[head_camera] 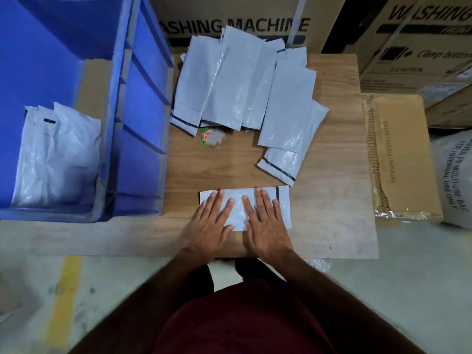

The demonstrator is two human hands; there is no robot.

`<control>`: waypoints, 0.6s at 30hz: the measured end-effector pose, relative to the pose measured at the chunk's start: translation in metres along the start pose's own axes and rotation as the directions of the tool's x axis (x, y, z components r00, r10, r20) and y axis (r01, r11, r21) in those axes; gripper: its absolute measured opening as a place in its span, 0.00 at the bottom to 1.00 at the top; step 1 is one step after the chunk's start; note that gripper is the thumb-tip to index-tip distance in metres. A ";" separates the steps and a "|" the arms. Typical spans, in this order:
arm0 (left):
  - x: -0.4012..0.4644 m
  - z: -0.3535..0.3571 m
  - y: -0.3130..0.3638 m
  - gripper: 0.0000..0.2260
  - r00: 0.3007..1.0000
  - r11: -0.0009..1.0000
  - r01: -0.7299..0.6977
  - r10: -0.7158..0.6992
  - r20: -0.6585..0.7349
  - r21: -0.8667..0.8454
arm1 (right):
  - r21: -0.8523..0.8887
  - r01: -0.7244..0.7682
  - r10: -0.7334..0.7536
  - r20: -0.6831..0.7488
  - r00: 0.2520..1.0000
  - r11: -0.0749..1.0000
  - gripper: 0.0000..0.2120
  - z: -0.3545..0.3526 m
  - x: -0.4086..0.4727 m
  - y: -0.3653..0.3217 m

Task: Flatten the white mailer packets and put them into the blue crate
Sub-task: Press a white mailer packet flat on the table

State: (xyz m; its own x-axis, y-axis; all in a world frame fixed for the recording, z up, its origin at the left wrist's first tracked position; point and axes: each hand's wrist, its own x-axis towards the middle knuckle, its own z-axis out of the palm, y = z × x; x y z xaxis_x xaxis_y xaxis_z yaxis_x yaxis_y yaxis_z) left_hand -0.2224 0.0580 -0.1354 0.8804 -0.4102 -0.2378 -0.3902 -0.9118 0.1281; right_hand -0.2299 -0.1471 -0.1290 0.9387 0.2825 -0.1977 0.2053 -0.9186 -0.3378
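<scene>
One white mailer packet (282, 205) lies flat near the front edge of the wooden table (332, 213). My left hand (213, 226) and my right hand (264, 223) press on it side by side, palms down, fingers spread. A loose pile of several white mailer packets (240, 80) lies at the back of the table, with two more (291, 123) trailing toward the right. The blue crate (143, 98) stands to the left of the table. White packets (58, 159) lie inside it at its near end.
A roll of tape (212, 139) with a green and red label sits just in front of the pile. Large cardboard boxes (235, 21) stand behind the table, a flat carton (401, 157) and a printed white sack (454, 180) to the right.
</scene>
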 end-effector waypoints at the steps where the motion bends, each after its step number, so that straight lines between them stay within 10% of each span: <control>1: 0.000 0.002 -0.002 0.29 1.000 1.000 0.000 0.000 0.002 -0.002 | 0.016 -0.013 0.013 0.002 1.000 1.000 0.31 0.002 0.000 -0.002; 18: 0.021 -0.003 0.059 0.32 0.996 0.996 -0.078 0.076 -0.046 -0.041 | 0.144 -0.024 0.034 -0.069 0.997 0.989 0.32 -0.012 -0.020 0.043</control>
State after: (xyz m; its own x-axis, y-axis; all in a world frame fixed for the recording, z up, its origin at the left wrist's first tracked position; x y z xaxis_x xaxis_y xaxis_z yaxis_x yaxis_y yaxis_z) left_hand -0.2261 -0.0045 -0.1301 0.8599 -0.4766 -0.1827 -0.4460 -0.8756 0.1854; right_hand -0.2368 -0.1958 -0.1282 0.9621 0.2309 -0.1452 0.1403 -0.8755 -0.4623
